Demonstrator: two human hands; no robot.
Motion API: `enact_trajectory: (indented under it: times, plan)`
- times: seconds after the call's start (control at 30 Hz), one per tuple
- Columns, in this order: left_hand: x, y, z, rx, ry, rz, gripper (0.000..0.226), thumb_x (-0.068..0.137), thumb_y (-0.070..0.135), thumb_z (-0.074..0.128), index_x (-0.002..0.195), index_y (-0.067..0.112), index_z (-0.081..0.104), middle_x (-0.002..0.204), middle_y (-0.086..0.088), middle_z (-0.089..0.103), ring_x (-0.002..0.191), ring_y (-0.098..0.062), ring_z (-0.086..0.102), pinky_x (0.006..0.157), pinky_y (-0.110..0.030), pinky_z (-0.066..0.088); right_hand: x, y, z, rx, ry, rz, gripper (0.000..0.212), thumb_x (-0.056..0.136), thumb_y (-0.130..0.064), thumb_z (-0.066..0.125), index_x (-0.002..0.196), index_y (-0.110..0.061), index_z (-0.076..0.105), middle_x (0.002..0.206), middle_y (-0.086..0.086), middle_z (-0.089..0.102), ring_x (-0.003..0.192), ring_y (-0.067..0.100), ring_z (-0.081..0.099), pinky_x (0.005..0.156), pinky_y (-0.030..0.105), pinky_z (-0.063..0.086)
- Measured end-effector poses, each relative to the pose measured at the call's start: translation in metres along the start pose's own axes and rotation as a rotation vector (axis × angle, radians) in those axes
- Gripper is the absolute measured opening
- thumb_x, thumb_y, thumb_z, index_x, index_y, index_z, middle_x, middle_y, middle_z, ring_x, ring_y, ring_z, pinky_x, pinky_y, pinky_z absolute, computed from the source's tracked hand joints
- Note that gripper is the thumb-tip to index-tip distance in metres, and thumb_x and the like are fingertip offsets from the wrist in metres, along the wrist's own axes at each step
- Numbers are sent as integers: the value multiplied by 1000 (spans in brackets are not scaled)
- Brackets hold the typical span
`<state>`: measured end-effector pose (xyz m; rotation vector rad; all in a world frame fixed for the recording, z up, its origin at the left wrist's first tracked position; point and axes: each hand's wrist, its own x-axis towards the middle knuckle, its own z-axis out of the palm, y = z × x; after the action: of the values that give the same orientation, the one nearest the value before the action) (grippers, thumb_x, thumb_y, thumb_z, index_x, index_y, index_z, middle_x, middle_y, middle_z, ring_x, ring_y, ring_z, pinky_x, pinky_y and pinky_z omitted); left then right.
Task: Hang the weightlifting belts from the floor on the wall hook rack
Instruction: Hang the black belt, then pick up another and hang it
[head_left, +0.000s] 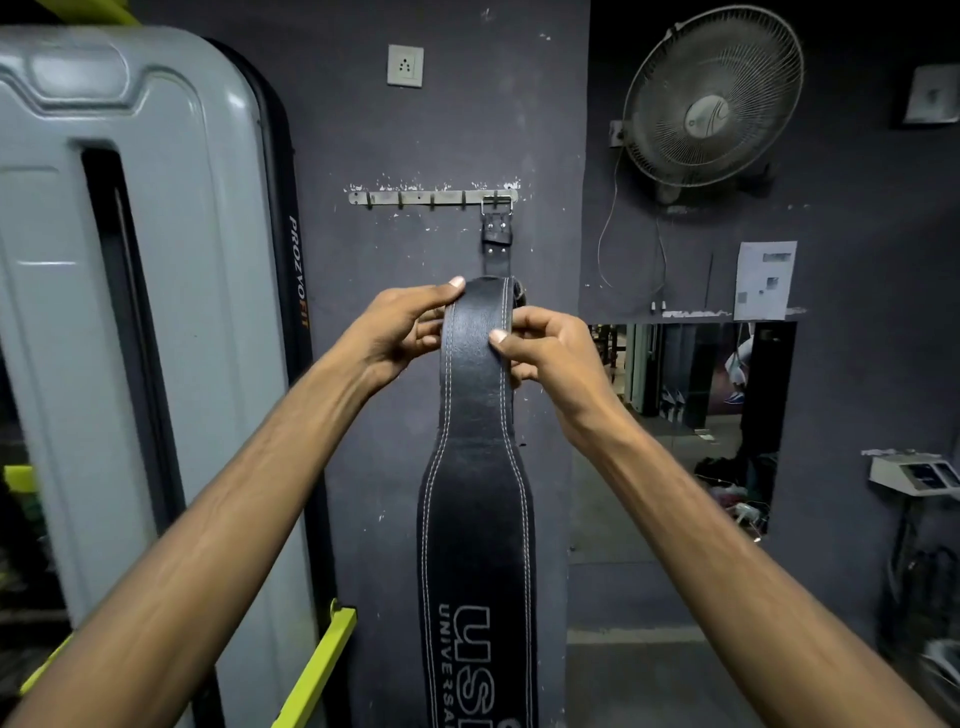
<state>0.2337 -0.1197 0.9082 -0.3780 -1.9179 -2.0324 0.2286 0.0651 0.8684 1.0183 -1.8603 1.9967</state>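
both hands up at chest height, each pinching a side edge of the black belt (475, 467). left hand (400, 332) closed on the left stitched edge, thumb over the folded top. right hand (550, 348) closed on the right edge, thumb pressed on the face. belt is folded over at the top between the hands, its long wide part hanging straight down past the bottom of the frame; its buckle end is not clearly visible, maybe behind the fold.

beyond that, on the dark wall, the hook rack (431, 197). one belt already hung (496, 234) by its metal buckle on the hook at the right end of the rack, its strap dropping behind the held belt. hooks toward the left end look free. grey machine cover (135, 260) at left, wall fan (711, 98) upper right.

risks, as judgement: grip is only at the edges, so the heavy hanging part could pull the belt through and drop it. with no buckle in front, the hook may have nothing to catch. lifting straight up would knock the hung belt off its hook, so shifting left looks safer.
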Motion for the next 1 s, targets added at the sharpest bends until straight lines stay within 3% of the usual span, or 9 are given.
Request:
enact_trajectory:
  times: [0.1,0.2,0.37,0.5,0.63,0.77,0.87,0.93,1.0]
  plan:
    - [0,-5,6,-14,7,53,16,89,16,72,99,4,70,71,-1,56,56,-7,45,43,-13,37,12,3,-10,120,-5,136,19,91,-28,69,88,-10,62,71,12,49,56,15,44,47,23,40]
    - [-8,-12,15,40,-6,117,14,89,10,71,101,5,67,68,-2,51,47,-3,43,44,-13,38,34,-2,-21,172,49,242,37,84,-51,70,87,-15,66,67,2,57,53,13,49,47,22,43]
    - [-17,-22,16,154,-24,179,6,92,14,67,94,11,63,59,6,56,46,-5,51,46,-16,36,54,1,-23,160,94,261,18,92,-25,72,93,-7,70,78,9,71,65,18,61,58,24,48]
    - [-6,-23,10,167,0,-16,65,91,73,40,93,14,67,75,2,66,52,-10,58,46,-20,39,45,14,-18,43,105,123,16,97,-17,67,82,-10,66,82,17,59,71,23,50,58,26,42]
    - [18,-22,11,54,1,-57,104,83,88,19,117,3,68,90,-9,68,66,-15,59,56,-26,45,35,30,-20,-51,97,13,13,97,-10,65,87,-2,68,75,10,61,65,17,51,53,24,41]
    - [37,-22,25,77,150,56,57,96,60,48,111,10,72,104,-6,77,93,-19,74,82,-32,58,33,46,-28,-120,48,6,15,96,-7,67,91,7,68,75,10,60,59,8,49,51,19,40]
    - [44,-28,32,170,191,140,35,99,39,56,106,8,72,91,-3,75,73,-8,70,67,-21,55,38,55,-43,-56,-69,82,11,95,-7,68,85,-8,64,72,4,56,56,6,48,53,19,40]
    - [49,-35,33,237,196,205,39,101,36,55,110,1,70,90,-4,72,67,-4,67,58,-17,52,43,58,-52,1,-141,162,9,93,-3,68,97,-10,62,75,4,60,59,8,51,57,21,42]
    - [55,-42,31,291,213,262,45,101,37,55,110,-6,67,94,-10,71,74,-11,67,63,-23,54,51,62,-59,27,-112,226,25,91,1,65,114,-7,60,88,11,68,64,11,62,62,25,46]
